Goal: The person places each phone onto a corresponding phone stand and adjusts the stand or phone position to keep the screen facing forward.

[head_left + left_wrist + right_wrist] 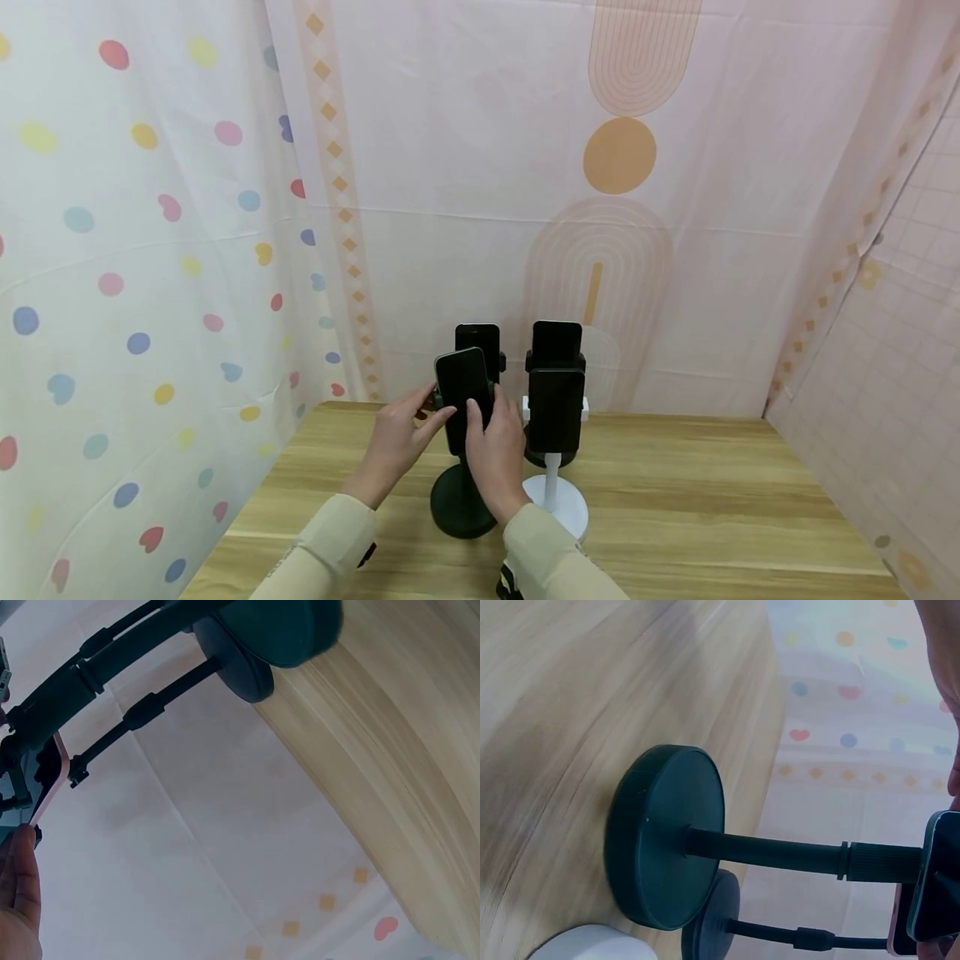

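Note:
A dark smartphone (463, 385) leans slightly in the holder of a dark green phone stand (459, 505), its screen toward me. My left hand (401, 440) pinches its left side by the clamp, thumb at the screen's edge and fingers behind. On the other side my right hand (493, 450) grips the right edge, its thumb over the screen. The right wrist view shows the stand's round base (667, 836) on the table and the phone (941, 877) at the top of its post. Fingers of my left hand (19, 892) reach up at the left wrist view's edge.
Behind stands another upright phone (480, 337), pink-edged in the wrist views. To the right, a phone (556, 408) sits on a white stand (568, 505), with one more phone (557, 337) behind it. The wooden table (712, 500) meets patterned curtains (435, 250).

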A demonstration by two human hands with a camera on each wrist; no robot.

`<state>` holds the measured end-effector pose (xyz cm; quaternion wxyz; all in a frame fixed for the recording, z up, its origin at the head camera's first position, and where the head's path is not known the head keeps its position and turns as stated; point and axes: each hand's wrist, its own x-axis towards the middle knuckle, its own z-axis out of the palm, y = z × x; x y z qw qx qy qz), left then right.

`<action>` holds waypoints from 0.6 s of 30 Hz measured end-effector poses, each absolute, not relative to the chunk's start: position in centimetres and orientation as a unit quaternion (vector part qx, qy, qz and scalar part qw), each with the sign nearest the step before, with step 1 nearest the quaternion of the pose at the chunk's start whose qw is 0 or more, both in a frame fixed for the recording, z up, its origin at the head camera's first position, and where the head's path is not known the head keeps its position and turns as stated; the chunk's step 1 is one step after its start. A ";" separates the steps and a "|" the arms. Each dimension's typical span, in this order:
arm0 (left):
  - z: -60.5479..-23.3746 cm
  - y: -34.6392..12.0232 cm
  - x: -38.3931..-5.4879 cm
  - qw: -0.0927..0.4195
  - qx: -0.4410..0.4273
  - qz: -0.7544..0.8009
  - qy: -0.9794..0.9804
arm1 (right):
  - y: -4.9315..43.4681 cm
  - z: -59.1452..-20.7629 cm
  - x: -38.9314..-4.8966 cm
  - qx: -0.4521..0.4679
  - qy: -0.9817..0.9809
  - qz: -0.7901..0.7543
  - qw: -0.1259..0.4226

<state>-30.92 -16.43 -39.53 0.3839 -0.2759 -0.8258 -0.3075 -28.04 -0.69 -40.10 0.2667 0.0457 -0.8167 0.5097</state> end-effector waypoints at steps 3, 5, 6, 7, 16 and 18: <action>-39.4 -16.2 -30.9 0.367 -0.258 -0.324 -0.833 | -0.7 -40.0 -28.3 0.057 -0.816 0.509 0.268; -39.3 -16.0 -30.9 0.358 -0.250 -0.330 -0.837 | -0.6 -40.1 -28.5 0.063 -0.812 0.515 0.269; -39.2 -16.0 -30.9 0.354 -0.248 -0.333 -0.838 | -0.6 -40.1 -28.6 0.063 -0.809 0.519 0.268; -39.2 -16.0 -30.9 0.351 -0.247 -0.335 -0.839 | -0.6 -40.1 -28.6 0.063 -0.807 0.524 0.265; -39.1 -15.9 -30.9 0.335 -0.248 -0.348 -0.840 | -0.6 -39.9 -28.6 0.069 -0.790 0.550 0.261; -39.2 -16.0 -30.9 0.327 -0.245 -0.361 -0.838 | -0.7 -39.9 -28.6 0.069 -0.790 0.548 0.264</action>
